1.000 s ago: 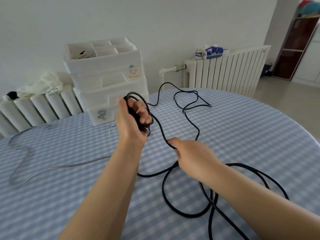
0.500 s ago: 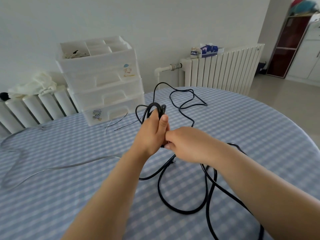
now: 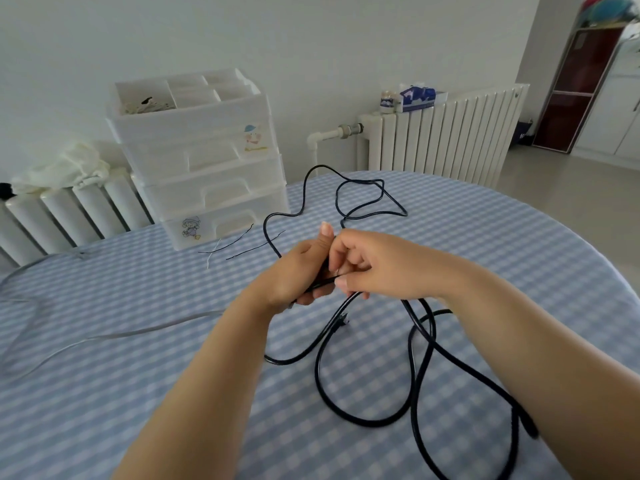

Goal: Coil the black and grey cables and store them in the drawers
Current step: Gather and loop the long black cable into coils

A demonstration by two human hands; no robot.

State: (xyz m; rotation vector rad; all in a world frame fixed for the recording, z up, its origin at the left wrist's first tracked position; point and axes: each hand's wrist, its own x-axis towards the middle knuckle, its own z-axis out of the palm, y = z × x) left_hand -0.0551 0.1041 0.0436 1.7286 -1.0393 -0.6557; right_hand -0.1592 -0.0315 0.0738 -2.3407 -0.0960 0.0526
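Black cable (image 3: 363,419) loops loose on the checked tabletop (image 3: 485,271) nearest me, running up into both my hands. My left hand (image 3: 294,271) is closed round a bunch of it, thumb up; my right hand (image 3: 367,263) touches the left, fingers pinched on the same cable. More black cable snakes beyond my hands. Grey cable (image 3: 104,336) lies slack on the left, well apart. White drawers (image 3: 207,168) stand at the tabletop's far edge, all closed; behind them, radiators (image 3: 433,133).
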